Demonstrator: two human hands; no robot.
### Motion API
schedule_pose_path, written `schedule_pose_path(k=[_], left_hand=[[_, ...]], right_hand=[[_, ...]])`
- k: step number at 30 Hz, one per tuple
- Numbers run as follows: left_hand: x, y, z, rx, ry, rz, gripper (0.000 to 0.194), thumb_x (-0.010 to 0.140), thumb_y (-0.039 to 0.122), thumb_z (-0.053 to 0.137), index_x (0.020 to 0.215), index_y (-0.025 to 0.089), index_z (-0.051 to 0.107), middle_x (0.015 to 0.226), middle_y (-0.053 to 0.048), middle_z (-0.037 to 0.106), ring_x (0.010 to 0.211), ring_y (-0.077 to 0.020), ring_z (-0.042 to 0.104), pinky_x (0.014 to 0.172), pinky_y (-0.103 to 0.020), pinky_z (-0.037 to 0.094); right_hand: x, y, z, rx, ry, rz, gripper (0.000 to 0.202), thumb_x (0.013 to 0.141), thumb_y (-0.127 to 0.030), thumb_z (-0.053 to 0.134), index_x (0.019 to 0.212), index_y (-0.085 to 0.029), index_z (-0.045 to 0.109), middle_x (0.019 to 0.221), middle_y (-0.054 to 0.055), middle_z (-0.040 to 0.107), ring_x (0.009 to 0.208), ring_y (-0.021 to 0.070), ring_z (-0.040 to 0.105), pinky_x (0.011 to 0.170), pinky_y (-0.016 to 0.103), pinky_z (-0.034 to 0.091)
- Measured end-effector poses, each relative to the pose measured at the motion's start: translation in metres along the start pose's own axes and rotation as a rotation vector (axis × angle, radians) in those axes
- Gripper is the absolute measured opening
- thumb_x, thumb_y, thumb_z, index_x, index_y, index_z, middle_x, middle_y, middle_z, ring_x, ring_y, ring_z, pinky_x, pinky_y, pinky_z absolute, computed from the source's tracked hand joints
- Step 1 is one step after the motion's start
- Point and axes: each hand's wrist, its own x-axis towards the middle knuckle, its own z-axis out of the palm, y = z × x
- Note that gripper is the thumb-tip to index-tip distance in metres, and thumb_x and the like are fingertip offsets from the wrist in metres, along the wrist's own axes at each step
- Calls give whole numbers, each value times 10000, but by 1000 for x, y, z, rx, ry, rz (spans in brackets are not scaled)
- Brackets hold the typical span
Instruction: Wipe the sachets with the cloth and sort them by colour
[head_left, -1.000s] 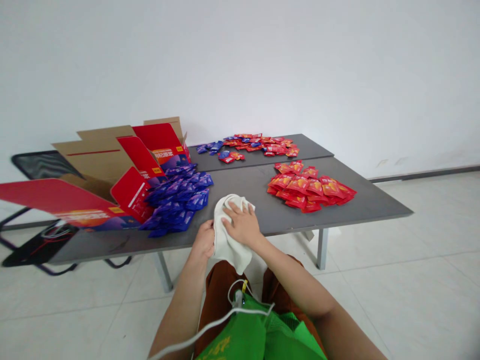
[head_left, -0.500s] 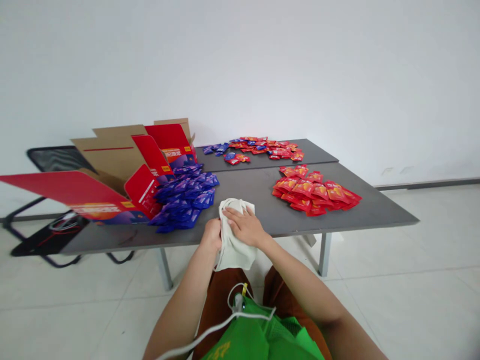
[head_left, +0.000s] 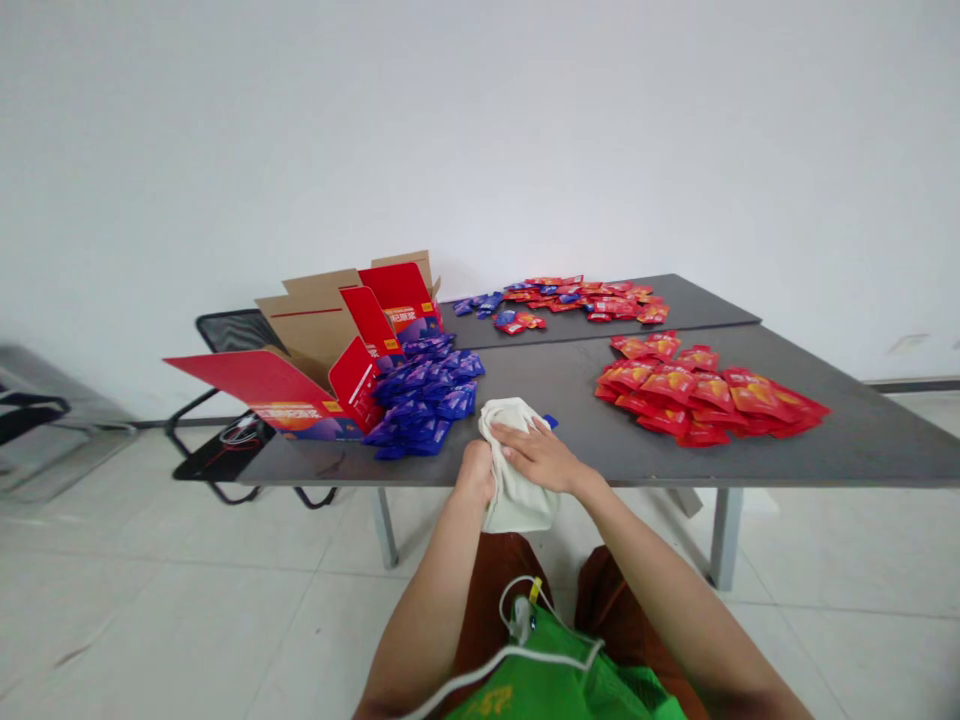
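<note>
A white cloth (head_left: 519,505) hangs over the front edge of the grey table, between my hands. My left hand (head_left: 477,472) is closed on the cloth's left side. Flat on top of the cloth lies my right hand (head_left: 541,455), fingers stretched out. A bit of blue (head_left: 551,422) shows from behind the cloth at its upper right. Close by on the left is a heap of blue-purple packets (head_left: 424,395). To the right lies a pile of red packets (head_left: 701,392).
Open red cartons (head_left: 300,410) stand at the table's left. Mixed red and blue packets (head_left: 592,298) lie on the rear part of the grey table (head_left: 547,370). A black chair (head_left: 236,330) is beyond the left end.
The view has turned left, so everything sits further right in the picture. A bit of blue now shows beside the cloth. Both hands remain on the cloth.
</note>
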Motion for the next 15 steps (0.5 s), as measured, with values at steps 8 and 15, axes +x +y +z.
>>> schedule_pose_path(k=[8, 15], left_hand=[[-7, 7, 0, -12, -59, -126, 259, 664, 78, 588, 899, 74, 696, 730, -109, 716, 731, -222, 702, 704, -309, 569], [-2, 7, -4, -16, -28, -154, 269, 651, 86, 591, 899, 67, 694, 732, -101, 713, 714, -208, 694, 674, -287, 554]], right_hand=[[-5, 11, -4, -146, 44, 238, 560, 967, -500, 264, 1498, -324, 252, 1545, -38, 261, 1394, 333, 265, 1143, 544, 46], [-1, 4, 0, -120, 32, 102, 510, 989, -469, 206, 1494, -393, 201, 1553, -83, 228, 1390, 249, 294, 1153, 485, 47]])
